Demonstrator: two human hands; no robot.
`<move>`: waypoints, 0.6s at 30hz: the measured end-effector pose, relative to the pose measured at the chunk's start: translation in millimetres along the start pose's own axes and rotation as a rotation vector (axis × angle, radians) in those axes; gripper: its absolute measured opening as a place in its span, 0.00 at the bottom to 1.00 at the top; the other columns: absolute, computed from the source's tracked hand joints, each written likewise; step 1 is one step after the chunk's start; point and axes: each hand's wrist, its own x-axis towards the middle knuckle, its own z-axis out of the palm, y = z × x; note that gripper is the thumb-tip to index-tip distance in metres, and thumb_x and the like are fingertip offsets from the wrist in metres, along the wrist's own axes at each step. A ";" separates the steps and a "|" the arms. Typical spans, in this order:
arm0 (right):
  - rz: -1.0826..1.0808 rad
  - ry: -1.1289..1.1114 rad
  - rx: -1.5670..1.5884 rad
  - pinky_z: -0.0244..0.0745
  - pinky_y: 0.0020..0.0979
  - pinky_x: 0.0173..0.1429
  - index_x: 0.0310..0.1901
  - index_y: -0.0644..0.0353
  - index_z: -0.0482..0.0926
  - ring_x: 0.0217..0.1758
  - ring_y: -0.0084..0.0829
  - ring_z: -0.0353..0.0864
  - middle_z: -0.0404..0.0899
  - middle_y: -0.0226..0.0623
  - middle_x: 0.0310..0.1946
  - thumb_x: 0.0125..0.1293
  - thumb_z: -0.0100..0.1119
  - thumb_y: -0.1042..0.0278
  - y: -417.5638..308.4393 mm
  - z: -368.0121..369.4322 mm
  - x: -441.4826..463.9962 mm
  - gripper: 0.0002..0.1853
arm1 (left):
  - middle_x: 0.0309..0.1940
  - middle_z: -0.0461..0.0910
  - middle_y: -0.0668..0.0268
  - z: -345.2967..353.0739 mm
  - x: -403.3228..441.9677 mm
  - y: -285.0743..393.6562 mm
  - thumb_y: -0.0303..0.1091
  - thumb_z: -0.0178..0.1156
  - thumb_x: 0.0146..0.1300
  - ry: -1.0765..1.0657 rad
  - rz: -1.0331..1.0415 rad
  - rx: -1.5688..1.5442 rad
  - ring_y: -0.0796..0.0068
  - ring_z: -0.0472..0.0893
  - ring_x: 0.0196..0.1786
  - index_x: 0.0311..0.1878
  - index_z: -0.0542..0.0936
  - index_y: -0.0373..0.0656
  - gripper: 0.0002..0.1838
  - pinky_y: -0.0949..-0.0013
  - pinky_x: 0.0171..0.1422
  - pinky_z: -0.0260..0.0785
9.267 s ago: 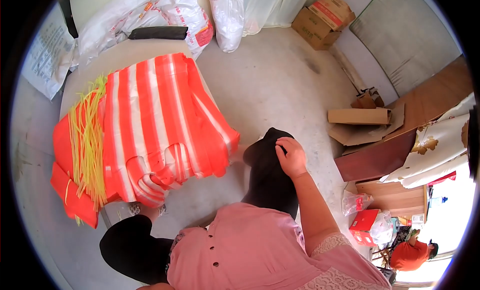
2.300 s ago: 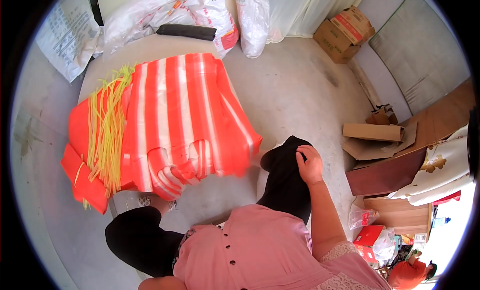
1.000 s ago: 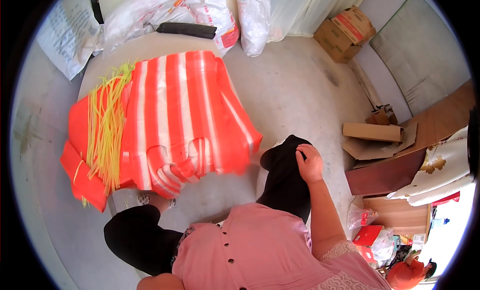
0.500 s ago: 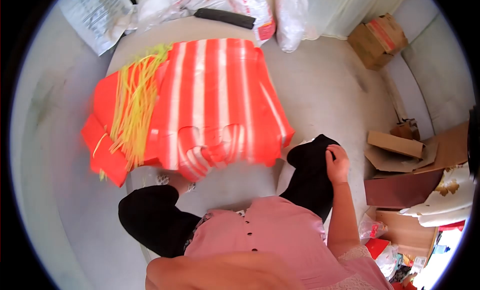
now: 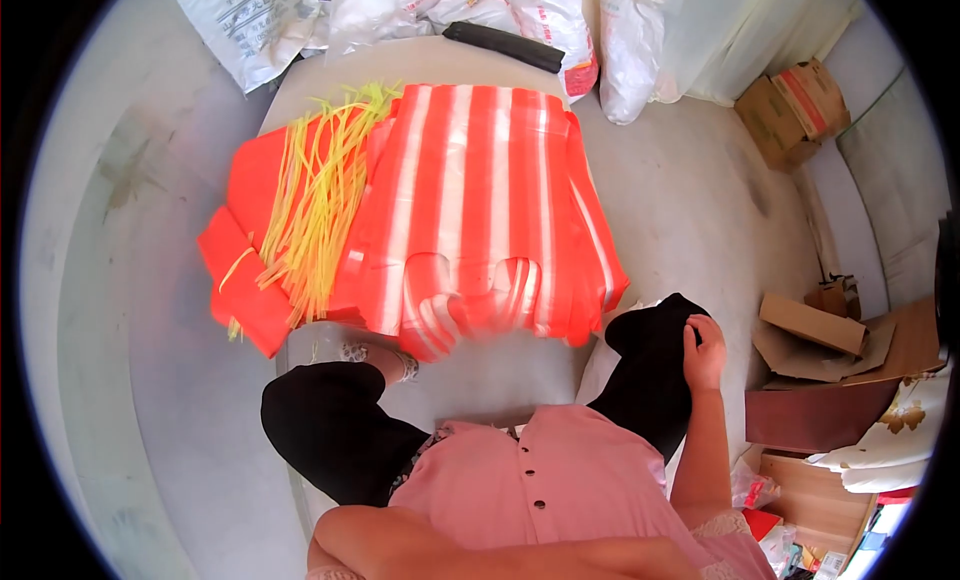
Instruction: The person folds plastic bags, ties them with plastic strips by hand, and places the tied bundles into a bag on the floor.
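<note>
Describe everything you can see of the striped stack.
The striped stack is orange-red and white, its bands running from far edge to near. It looks like thin, slightly shiny plastic in many layers, lying flat, with two rounded cut-outs near the front, where folds droop. It rests on a pale surface, right of the yellow strips. The right hand does not touch it.

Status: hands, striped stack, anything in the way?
Right hand rests on right knee; left hand out of view. Striped stack untouched, yellow strips beside it. Nothing seen on top.

Striped bags [image 5: 475, 180], yellow strips [image 5: 322, 205]; black roll [image 5: 505, 48]
</note>
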 end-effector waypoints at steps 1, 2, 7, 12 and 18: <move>-0.005 0.001 -0.004 0.78 0.41 0.64 0.46 0.64 0.86 0.57 0.48 0.85 0.87 0.44 0.52 0.71 0.63 0.73 1.7 0.7 0.4 0.07 | 0.34 0.85 0.58 -21.8 17.4 2.3 0.30 0.74 0.62 -0.187 0.010 0.007 0.69 0.77 0.37 0.32 0.93 0.43 0.03 0.72 0.44 0.69; -0.007 0.000 -0.008 0.78 0.41 0.64 0.46 0.64 0.86 0.57 0.48 0.85 0.87 0.44 0.52 0.71 0.63 0.73 2.3 1.3 0.3 0.07 | 0.34 0.85 0.59 -27.8 21.3 2.1 0.30 0.74 0.62 -0.268 0.029 0.006 0.69 0.77 0.37 0.33 0.93 0.43 0.03 0.72 0.44 0.69; -0.033 0.027 -0.009 0.79 0.43 0.64 0.45 0.65 0.86 0.56 0.48 0.85 0.87 0.45 0.51 0.70 0.64 0.73 4.0 2.6 0.6 0.07 | 0.34 0.83 0.62 -26.7 19.2 12.2 0.32 0.75 0.63 -0.248 0.006 0.005 0.70 0.76 0.37 0.34 0.93 0.41 0.05 0.72 0.43 0.70; -0.068 0.024 -0.004 0.79 0.44 0.63 0.44 0.66 0.85 0.55 0.49 0.85 0.87 0.47 0.49 0.70 0.63 0.74 9.7 4.5 1.2 0.06 | 0.34 0.82 0.63 -32.8 25.1 -3.3 0.32 0.72 0.67 -0.377 0.151 -0.196 0.70 0.76 0.35 0.38 0.92 0.39 0.06 0.71 0.39 0.71; -0.020 0.004 0.012 0.78 0.43 0.64 0.46 0.66 0.85 0.56 0.50 0.85 0.86 0.47 0.51 0.71 0.62 0.74 6.3 3.5 -0.3 0.07 | 0.34 0.81 0.63 -35.5 21.0 9.3 0.34 0.69 0.72 -0.429 0.050 -0.224 0.69 0.77 0.34 0.40 0.90 0.39 0.08 0.69 0.38 0.71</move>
